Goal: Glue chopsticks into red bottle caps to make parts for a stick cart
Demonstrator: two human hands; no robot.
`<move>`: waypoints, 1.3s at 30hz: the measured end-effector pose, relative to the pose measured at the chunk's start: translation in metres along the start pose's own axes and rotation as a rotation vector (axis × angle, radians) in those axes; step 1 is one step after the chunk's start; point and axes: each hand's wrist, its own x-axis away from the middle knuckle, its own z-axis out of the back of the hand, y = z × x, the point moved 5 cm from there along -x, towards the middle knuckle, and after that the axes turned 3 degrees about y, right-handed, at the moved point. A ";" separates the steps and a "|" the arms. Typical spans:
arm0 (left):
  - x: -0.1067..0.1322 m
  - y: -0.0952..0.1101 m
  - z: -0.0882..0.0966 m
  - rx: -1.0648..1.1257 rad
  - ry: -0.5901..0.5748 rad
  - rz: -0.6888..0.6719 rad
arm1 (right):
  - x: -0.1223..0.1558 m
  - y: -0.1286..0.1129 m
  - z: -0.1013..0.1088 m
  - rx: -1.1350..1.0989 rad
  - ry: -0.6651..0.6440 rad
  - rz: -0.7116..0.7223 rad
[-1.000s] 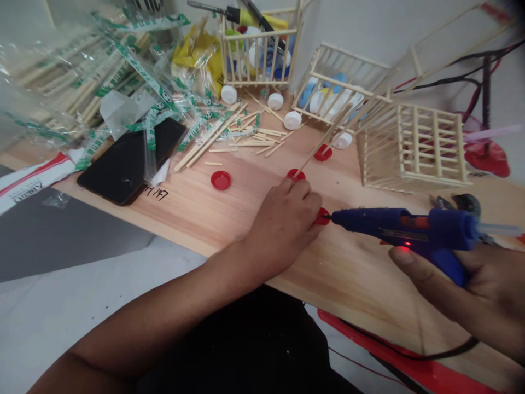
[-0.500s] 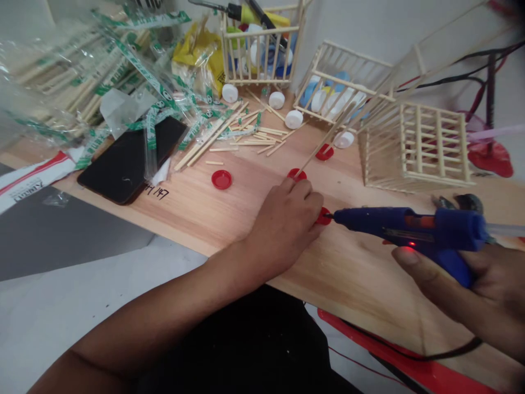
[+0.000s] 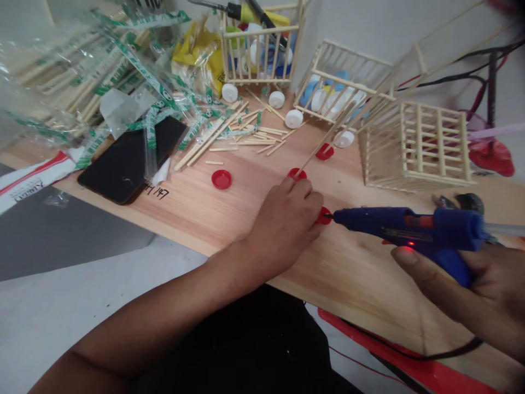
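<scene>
My left hand is closed, palm down on the tabletop. Its thumb side grips a red bottle cap, partly hidden by the fingers. In my right hand is a blue hot glue gun with its red light lit. The gun's tip reaches into that cap. Just beyond my left fingers sits another red bottle cap. Thin wooden sticks slant from there toward the upper right; whether my fingers touch them I cannot tell. A third red cap lies to the left.
Stick-built frames stand at the right, and a stick basket of bottle caps is at the back. Short sticks, white caps, a black phone and wrapped chopsticks lie around. The table's front edge runs below.
</scene>
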 end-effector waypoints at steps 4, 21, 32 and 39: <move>0.000 0.000 0.000 -0.001 -0.004 -0.003 | 0.000 -0.005 0.000 0.009 0.026 0.105; 0.000 0.001 0.000 0.000 -0.006 -0.005 | -0.004 -0.009 0.000 -0.011 0.055 0.114; 0.000 0.000 -0.001 -0.002 0.000 -0.010 | -0.001 -0.001 -0.003 0.029 -0.003 0.012; 0.000 0.001 0.000 -0.003 0.000 -0.004 | -0.002 -0.004 -0.002 0.028 -0.009 0.011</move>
